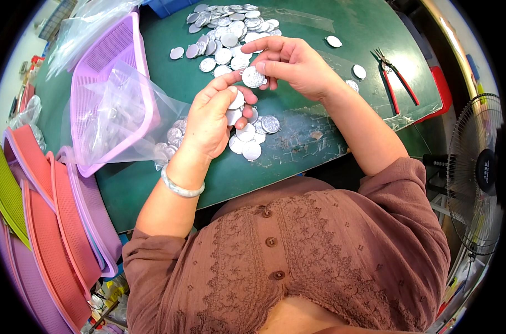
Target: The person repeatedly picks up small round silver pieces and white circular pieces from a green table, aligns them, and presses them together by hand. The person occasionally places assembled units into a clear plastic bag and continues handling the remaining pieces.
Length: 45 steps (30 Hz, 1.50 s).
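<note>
Between the thumb and fingers of my right hand is a round silver medallion with a small loop and a raised pattern. My left hand is closed around a few plain-faced silver discs, and its index fingertip reaches the medallion's edge. Just below the left fingers lies a small group of silver medallions, some plain side up, some patterned. Beyond both hands spreads a large heap of similar medallions. A clear plastic bag beside my left wrist has patterned medallions at its mouth.
A purple basket stands at the left of the green table, with stacked coloured baskets nearer me. Red-handled pliers and a few loose discs lie at the right. A fan stands past the table's right edge.
</note>
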Available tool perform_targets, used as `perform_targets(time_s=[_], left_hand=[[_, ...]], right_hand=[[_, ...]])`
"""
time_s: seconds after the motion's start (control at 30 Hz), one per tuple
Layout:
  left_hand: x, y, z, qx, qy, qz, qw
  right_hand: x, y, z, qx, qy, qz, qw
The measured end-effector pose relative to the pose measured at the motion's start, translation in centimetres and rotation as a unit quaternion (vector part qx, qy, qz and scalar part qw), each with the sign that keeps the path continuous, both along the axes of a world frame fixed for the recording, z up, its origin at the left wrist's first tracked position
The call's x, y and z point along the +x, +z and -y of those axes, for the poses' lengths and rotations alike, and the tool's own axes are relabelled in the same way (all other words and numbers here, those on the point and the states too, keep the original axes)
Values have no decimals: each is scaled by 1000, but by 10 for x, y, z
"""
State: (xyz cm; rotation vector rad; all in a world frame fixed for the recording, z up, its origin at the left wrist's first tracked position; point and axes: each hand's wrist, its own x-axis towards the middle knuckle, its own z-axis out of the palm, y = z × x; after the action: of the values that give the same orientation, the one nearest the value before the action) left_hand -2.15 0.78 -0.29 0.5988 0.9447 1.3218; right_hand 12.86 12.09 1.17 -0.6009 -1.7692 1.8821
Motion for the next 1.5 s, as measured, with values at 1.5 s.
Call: perform_targets(time_s=[1.5], left_hand=[[-1, 6, 0, -33, 21, 28, 999]], right_hand=[[11, -21, -32, 481, -175, 211, 833]])
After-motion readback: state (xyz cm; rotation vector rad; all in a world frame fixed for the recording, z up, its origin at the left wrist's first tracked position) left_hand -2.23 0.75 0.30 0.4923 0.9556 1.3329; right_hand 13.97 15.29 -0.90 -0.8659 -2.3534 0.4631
